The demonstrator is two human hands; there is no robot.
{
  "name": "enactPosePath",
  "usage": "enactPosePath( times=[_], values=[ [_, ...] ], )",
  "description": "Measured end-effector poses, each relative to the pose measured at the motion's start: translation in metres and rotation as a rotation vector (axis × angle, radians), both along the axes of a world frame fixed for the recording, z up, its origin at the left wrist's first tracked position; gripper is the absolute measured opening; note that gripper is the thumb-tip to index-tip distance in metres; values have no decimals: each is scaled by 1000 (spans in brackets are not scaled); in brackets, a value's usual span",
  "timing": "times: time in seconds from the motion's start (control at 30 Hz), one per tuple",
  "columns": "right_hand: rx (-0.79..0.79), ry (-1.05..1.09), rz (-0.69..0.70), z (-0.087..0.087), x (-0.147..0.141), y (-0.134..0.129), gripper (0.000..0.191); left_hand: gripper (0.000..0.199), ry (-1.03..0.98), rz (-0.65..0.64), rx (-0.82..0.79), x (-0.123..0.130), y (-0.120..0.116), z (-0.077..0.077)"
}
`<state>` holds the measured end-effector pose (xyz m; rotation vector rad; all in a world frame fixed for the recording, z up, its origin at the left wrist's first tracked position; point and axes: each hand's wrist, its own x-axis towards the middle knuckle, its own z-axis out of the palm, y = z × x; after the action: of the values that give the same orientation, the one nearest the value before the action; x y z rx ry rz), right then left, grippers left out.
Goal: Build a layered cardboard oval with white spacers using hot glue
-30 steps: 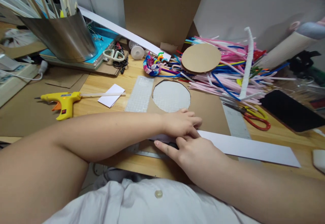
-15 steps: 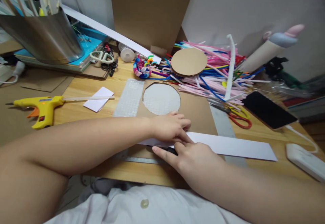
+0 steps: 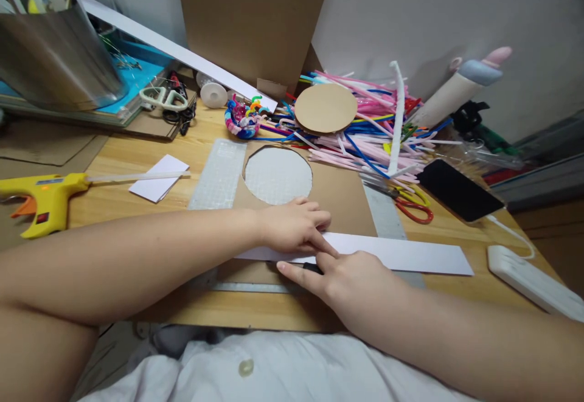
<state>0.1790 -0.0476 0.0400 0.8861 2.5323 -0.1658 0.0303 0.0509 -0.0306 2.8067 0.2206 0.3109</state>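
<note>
A long white paper strip (image 3: pixel 410 255) lies across a cardboard sheet (image 3: pixel 342 198) that has a round hole. My left hand (image 3: pixel 294 225) presses down on the strip with its fingers spread. Right beside it, my right hand (image 3: pixel 342 277) is closed round a black tool (image 3: pixel 312 268) at the strip's near edge; the hand hides most of the tool, so its kind cannot be made out. Beneath the cardboard is a translucent cutting mat (image 3: pixel 214 177), visible through the hole.
A yellow glue gun (image 3: pixel 55 198) and folded white paper (image 3: pixel 159 178) lie left. Behind are white-handled scissors (image 3: pixel 164 99), a cardboard disc (image 3: pixel 326 108) and pipe cleaners (image 3: pixel 365 152). Red-and-yellow scissors (image 3: pixel 413 207), a phone (image 3: pixel 458 190) and a white power strip (image 3: pixel 529 280) sit right.
The whole view has shifted, so the things on the table appear farther left. Both hands keep about the same places on the strip.
</note>
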Motion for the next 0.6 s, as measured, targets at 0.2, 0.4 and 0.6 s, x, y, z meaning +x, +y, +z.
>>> enactPosePath(
  times=[0.2, 0.4, 0.6],
  values=[
    [55, 3, -12, -2, 15, -3, 71, 28, -8, 4, 9, 1, 0, 0],
    [13, -74, -52, 1, 33, -5, 74, 27, 0, 15, -1, 2, -1, -1],
    [4, -133, -57, 4, 40, -6, 79, 23, -100, -50, 33, 3, -3, 7]
  ],
)
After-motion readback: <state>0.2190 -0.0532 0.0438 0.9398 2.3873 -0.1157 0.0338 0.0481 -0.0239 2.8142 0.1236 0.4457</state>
